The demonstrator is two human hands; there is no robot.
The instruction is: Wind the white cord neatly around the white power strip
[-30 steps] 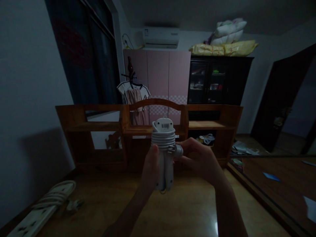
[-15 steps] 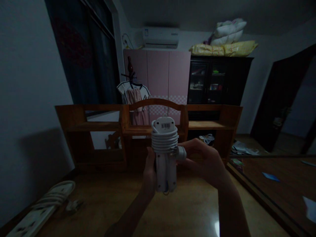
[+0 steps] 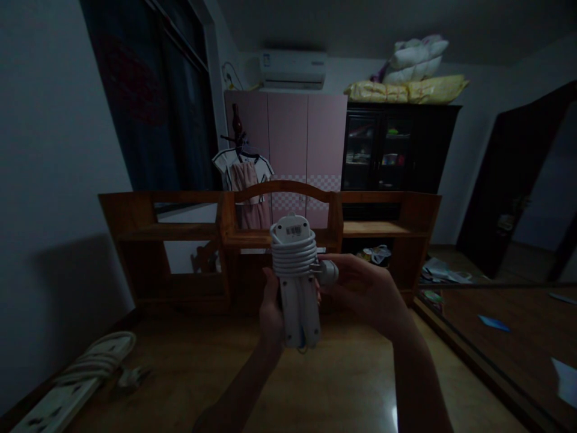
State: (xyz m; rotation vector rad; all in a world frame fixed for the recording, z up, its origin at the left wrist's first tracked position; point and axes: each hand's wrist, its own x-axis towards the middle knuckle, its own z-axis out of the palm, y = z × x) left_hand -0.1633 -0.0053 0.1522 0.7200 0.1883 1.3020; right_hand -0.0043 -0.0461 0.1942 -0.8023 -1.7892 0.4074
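I hold a white power strip [image 3: 299, 313] upright in front of me, its back side with a barcode label facing me. Its white cord [image 3: 294, 258] is coiled in several turns round the upper part. My left hand [image 3: 270, 308] is closed round the strip's lower body from the left. My right hand [image 3: 365, 288] is pinched on the white plug [image 3: 328, 272], which sticks out at the right of the coil.
A wooden desk [image 3: 189, 373] lies below my hands, with a wooden shelf unit [image 3: 135, 234] along its back. A second white power strip with coiled cord [image 3: 85, 376] lies at the desk's left front. Pink wardrobe and dark cabinet stand behind.
The power strip has tilted and shifted slightly left. My right hand has stayed on the plug beside the coil, and my left hand has slid a little lower on the body.
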